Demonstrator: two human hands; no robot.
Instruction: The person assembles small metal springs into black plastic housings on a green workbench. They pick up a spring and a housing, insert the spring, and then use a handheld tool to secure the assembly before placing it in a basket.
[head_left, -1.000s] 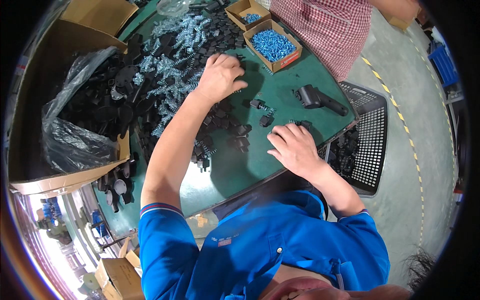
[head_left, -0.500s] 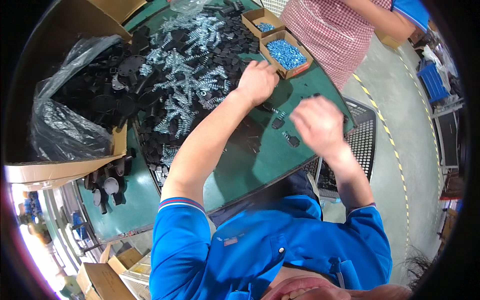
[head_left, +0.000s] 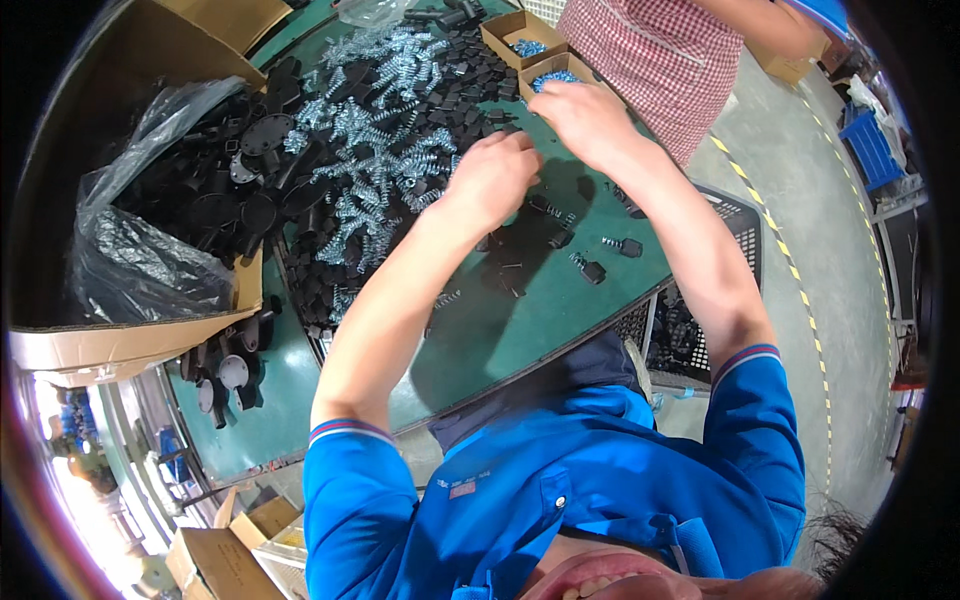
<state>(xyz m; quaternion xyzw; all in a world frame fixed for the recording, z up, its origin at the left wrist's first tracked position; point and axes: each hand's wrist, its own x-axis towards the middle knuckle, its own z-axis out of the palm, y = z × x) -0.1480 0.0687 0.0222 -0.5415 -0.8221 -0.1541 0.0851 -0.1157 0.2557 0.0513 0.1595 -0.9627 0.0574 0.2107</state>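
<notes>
My left hand [head_left: 488, 182] is over the green table, at the right edge of a heap of metal springs [head_left: 385, 165] and small black plastic pieces [head_left: 465, 85]. Its fingers are curled together; whatever they hold is hidden. My right hand [head_left: 585, 120] reaches to the nearer cardboard box [head_left: 527, 88] of bluish screws [head_left: 556, 77], fingertips bent in at its near side. I cannot make out what is between them. Closer to me lie several springs joined to black square pieces, among them one spring with a black cap [head_left: 625, 246] and another capped spring [head_left: 590, 268].
A second small box [head_left: 505, 42] with screws stands behind. At left, a large carton [head_left: 130, 335] with a plastic bag [head_left: 150, 255] holds black round-plated parts. A person in a checked apron [head_left: 650, 70] stands across the table. A black crate [head_left: 735, 225] sits beyond the table's right edge.
My right hand has moved away from me and left, from the capped springs to the screw box. A capped spring now shows where it was. My left hand has shifted slightly nearer.
</notes>
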